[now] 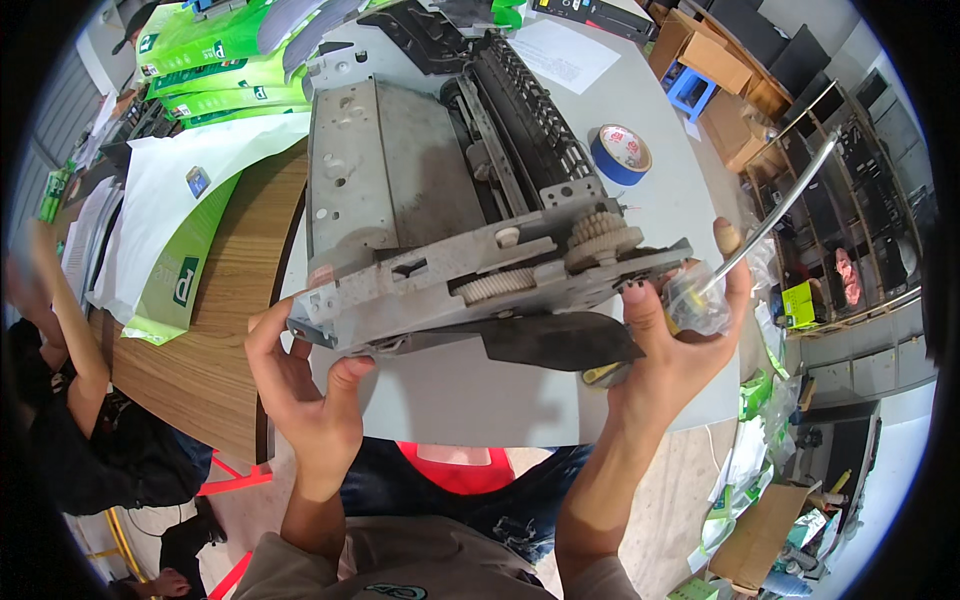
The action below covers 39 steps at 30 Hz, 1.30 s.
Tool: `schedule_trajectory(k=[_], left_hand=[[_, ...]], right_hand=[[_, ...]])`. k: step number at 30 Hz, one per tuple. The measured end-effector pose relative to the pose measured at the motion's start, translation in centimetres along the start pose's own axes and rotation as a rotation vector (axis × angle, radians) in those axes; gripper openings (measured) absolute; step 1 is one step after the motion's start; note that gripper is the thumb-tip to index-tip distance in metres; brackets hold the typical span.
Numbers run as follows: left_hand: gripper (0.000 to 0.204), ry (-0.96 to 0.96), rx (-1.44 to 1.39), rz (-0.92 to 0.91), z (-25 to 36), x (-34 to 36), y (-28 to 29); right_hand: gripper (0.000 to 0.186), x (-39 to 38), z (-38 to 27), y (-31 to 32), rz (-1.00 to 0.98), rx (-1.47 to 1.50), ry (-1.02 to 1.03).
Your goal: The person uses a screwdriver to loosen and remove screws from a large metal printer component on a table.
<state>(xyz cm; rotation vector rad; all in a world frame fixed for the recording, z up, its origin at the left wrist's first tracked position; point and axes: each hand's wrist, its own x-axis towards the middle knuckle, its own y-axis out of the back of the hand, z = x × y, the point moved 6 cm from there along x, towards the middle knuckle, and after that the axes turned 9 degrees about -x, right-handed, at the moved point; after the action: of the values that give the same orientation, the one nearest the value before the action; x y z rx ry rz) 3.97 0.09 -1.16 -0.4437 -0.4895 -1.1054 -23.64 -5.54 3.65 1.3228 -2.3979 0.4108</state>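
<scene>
A grey metal printer chassis (350, 170) with off-white gears (600, 238) and a ribbed black roller section (530, 120) is tilted on the white table (450, 415). My left hand (315, 400) grips its near left corner, thumb below and fingers behind. At the near right end, my right hand (670, 350) holds the chassis by its edge, thumb in front. A screwdriver with a long metal shaft (790, 200) and a clear handle (700, 302) is also held in that hand, its shaft pointing up and right. Beneath the chassis hangs a dark flap (565, 338).
A roll of blue tape (620, 155) and a printed sheet (565, 55) lie beyond the chassis. Green paper packs (230, 80) are stacked at far left. A yellow tool (605, 375) sits by my right wrist. Another person's arm (75, 320) shows at left; a metal rack (840, 200) stands right.
</scene>
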Motion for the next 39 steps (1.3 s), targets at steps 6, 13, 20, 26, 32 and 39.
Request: schedule_trajectory(k=[6, 13, 20, 26, 32, 39], left_hand=[[0.064, 0.002, 0.054, 0.013, -0.2, -0.3, 0.3], [0.066, -0.009, 0.069, -0.03, 0.4, 0.1, -0.2], [0.069, -0.029, 0.126, -0.055, 0.1, 0.0, 0.0], [0.064, -0.007, 0.122, -0.026, -0.1, 0.0, 0.7], [0.061, -0.051, 0.145, -0.083, 0.2, 0.9, 0.6], [0.064, 0.001, 0.066, -0.054, 0.0, 0.5, 1.2]], right_hand=[[0.08, -0.5, 0.3, 0.4, 0.033, -0.008, -0.023], [0.082, -0.4, 0.5, 0.4, 0.038, 0.018, -0.028], [0.083, -0.3, 0.1, -0.3, 0.054, 0.048, -0.023], [0.092, -0.2, 0.1, -0.4, 0.076, 0.004, 0.066], [0.092, -0.2, 0.1, -0.1, 0.08, -0.106, 0.128], [0.09, 0.2, 0.8, -0.1, 0.038, -0.052, 0.099]])
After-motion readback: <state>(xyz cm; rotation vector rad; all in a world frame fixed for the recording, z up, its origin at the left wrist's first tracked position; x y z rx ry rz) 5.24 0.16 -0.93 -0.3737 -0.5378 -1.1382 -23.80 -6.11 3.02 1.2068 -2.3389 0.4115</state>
